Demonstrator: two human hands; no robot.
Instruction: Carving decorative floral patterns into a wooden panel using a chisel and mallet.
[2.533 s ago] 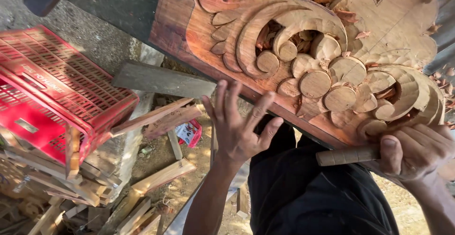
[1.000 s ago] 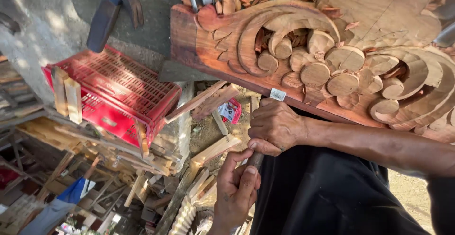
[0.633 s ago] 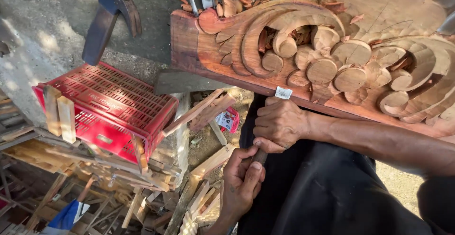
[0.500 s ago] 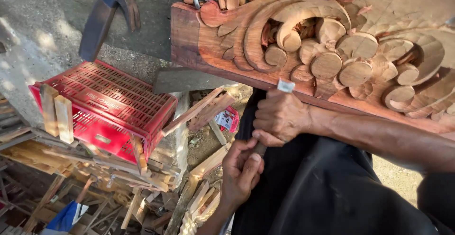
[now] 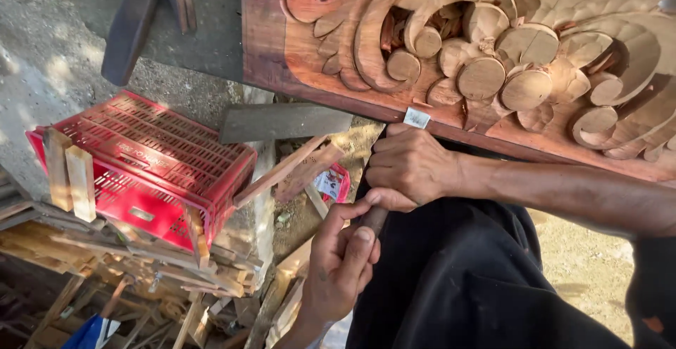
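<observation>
The right hand [image 5: 408,169] was closed in a fist around a chisel [image 5: 405,148], directly below the lower edge of the carved panel [image 5: 451,53]. Only two parts of the chisel showed: a pale metal tip [image 5: 416,117] touching the panel's edge, and a dark stub of handle [image 5: 375,216] emerging under the fist; the shaft between was hidden by the fingers. The right forearm ran in from the right, nearly level, and was cut off at the frame edge. The left hand [image 5: 341,264] rose from below the panel, fingers curled narrow around the handle's end, thumb laid along it; its wrist was cut off at the bottom. Whether the palm covered the butt could not be made out.

One panel was counted, with rounded knobs and scrolls; its top and right portions were out of frame. Dark clothing [image 5: 479,278] filled the area beneath it. To the left of the panel stood one red plastic crate [image 5: 148,166], resting on a heap of wood offcuts [image 5: 141,271] too jumbled to count. Two short pale blocks [image 5: 70,173] leaned at the crate's left end. One grey plank [image 5: 282,121] lay just under the panel's left corner. A small red packet [image 5: 332,182] lay on the ground below; its kind was unclear.
</observation>
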